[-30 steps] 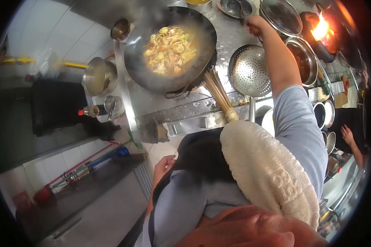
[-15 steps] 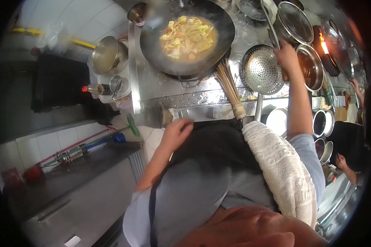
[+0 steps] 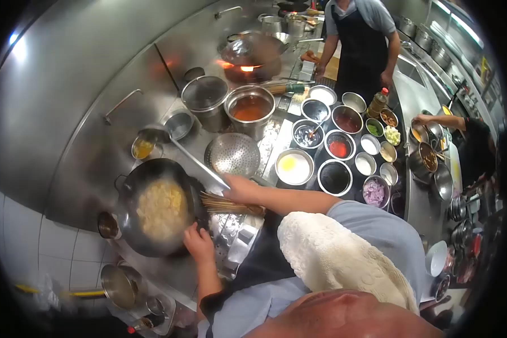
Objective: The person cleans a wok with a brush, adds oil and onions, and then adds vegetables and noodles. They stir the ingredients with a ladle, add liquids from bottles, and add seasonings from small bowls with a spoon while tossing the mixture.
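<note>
My right hand (image 3: 243, 189) is closed around the end of a long metal ladle handle (image 3: 197, 160). The ladle's bowl (image 3: 153, 134) reaches over a small metal pot with yellow contents (image 3: 143, 149) behind the stove. At the near right rim of a black wok (image 3: 130, 225), my left hand (image 3: 199, 243) has its fingers curled at the edge; the handle there is hidden beneath them. Steaming food (image 3: 162, 209) in pale broth fills the wok's middle. A bamboo wok brush (image 3: 225, 204) lies just below my right hand. Behind it rests a perforated strainer (image 3: 232, 155).
A pot of reddish liquid (image 3: 250, 108) and a sieve-topped pot (image 3: 205, 94) stand behind the strainer. Several seasoning bowls (image 3: 335, 177) cover the counter at right. Flames burn under another wok (image 3: 250, 53). A person in an apron (image 3: 361, 48) stands beyond; another person's arm (image 3: 448, 120) reaches in at right.
The view has swung right. My left hand has moved from in front of the apron to the wok's rim. My right hand still holds the ladle, now stretched across behind the wok.
</note>
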A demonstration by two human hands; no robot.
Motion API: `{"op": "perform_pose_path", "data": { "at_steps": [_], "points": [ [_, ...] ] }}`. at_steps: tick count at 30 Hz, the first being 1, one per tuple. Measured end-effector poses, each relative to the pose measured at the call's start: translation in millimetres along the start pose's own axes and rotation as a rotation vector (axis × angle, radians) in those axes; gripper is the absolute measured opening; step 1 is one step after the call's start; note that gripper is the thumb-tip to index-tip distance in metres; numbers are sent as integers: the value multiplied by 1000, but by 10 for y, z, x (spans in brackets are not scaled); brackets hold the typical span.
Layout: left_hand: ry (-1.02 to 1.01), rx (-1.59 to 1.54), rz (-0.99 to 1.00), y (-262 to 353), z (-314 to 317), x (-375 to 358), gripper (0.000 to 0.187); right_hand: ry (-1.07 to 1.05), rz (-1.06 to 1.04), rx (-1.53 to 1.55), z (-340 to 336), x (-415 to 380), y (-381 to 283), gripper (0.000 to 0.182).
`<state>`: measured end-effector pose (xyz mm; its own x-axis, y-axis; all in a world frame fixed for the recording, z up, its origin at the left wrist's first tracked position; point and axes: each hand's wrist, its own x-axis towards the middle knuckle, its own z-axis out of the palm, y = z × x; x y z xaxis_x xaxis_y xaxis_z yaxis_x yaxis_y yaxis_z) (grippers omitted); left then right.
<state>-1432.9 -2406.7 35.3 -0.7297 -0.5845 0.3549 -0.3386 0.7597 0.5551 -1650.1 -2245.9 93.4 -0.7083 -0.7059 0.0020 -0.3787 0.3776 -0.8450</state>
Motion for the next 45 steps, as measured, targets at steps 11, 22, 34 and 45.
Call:
{"op": "perform_pose_path", "data": {
  "at_steps": [11, 22, 34, 45],
  "points": [
    [-70, -605, -154, 262, -549, 13, 16, -90, 78, -181, -321, -865, -39, 33],
    [-849, -1325, 612, 2214, -2614, 674, 21, -173, 245, -80, -151, -1043, -127, 35],
    [-695, -778, -404, 641, -607, -1235, 20, -121, 56, -165, -497, -1201, -43, 30],
    [-532, -595, -294, 1117, -608, -1014, 25, -237, -51, -43, -386, -1128, 48, 31]
  ]
}}
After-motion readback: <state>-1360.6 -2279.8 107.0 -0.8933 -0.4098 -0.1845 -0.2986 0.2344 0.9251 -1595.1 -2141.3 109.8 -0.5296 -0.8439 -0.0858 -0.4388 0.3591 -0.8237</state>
